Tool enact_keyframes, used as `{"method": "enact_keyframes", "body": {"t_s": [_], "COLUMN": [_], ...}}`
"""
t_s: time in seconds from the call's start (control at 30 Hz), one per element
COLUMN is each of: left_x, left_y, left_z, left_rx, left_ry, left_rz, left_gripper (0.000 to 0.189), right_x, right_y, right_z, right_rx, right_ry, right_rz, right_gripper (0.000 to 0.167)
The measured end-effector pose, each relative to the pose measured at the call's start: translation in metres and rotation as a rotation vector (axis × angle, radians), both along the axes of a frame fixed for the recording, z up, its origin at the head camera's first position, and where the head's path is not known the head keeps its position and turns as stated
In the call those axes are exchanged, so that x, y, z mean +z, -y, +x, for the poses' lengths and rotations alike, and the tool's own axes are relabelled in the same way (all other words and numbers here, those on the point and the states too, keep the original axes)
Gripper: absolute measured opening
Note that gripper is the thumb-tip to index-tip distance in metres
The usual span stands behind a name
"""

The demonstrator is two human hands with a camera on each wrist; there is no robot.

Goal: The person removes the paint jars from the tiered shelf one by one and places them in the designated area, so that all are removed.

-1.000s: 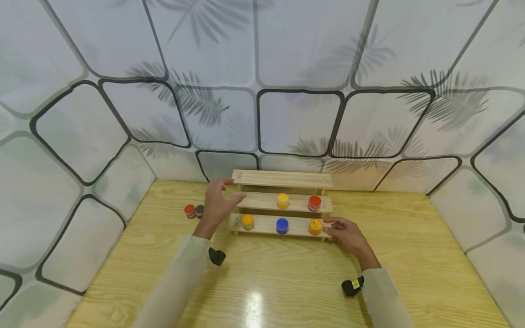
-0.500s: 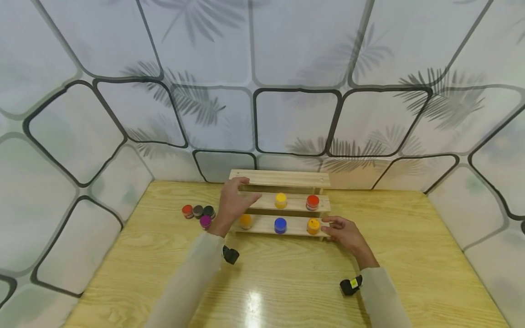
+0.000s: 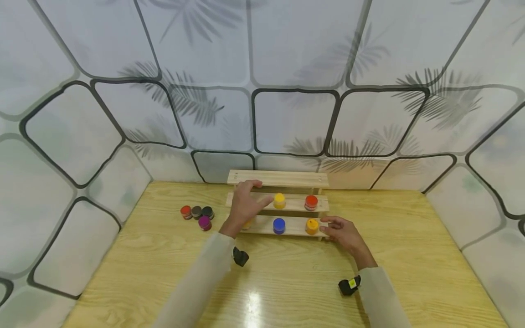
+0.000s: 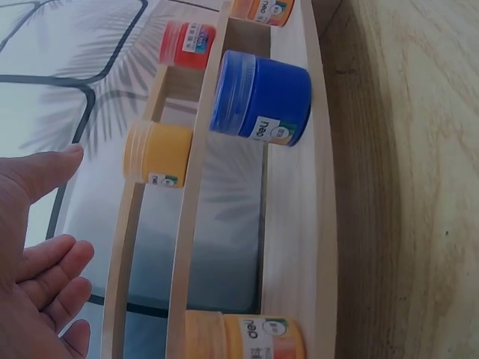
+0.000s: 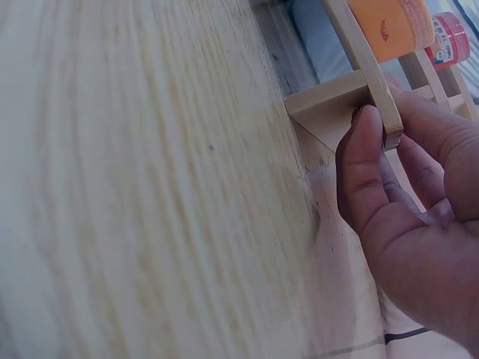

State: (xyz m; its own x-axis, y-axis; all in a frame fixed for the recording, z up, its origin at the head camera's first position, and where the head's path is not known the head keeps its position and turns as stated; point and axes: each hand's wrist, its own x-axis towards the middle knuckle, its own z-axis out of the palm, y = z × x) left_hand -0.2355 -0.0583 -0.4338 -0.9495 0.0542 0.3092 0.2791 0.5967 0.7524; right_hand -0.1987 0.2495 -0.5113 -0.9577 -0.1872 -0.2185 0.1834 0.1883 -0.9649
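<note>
Pale wood makes the three-step rack [image 3: 279,177], and the right hand [image 3: 343,233] pinches the right end of its lowest shelf between thumb and fingers, in the same place as one second ago. Just beside this grip, on the same shelf, stands the orange jar [image 3: 312,226]; farther left of it is the blue jar [image 3: 279,226].

The left hand [image 3: 244,205] is spread, thumb and fingers well parted, with nothing between them. Since one second ago it has moved rightward, from the rack's left end, and now the yellow jar [image 3: 279,201] on the middle shelf is near its thumb tip, but apart. Beyond that one stands the red jar [image 3: 311,203]. In the head view this hand now mostly covers the amber jar [image 4: 258,338] on the lowest shelf.

To the left of this hand, on the table [image 3: 164,259], the black jar [image 3: 208,212] and the purple jar [image 3: 204,223] have become visible, beside the grey jar [image 3: 196,212] and the red-lidded jar [image 3: 186,212].
</note>
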Motion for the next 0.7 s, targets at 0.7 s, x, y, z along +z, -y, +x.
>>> {"method": "enact_keyframes", "body": {"t_s": [0.7], "left_x": [-0.011], "left_y": [-0.021], "left_z": [0.003], "left_rx": [-0.081], "left_ry": [0.051], "left_rz": [-0.046], "left_gripper": [0.05], "right_x": [0.004], "right_y": [0.002], "right_z": [0.002], "right_rx": [-0.019], "right_ry": [0.005], "right_rz": [-0.011], "right_gripper": [0.045]}}
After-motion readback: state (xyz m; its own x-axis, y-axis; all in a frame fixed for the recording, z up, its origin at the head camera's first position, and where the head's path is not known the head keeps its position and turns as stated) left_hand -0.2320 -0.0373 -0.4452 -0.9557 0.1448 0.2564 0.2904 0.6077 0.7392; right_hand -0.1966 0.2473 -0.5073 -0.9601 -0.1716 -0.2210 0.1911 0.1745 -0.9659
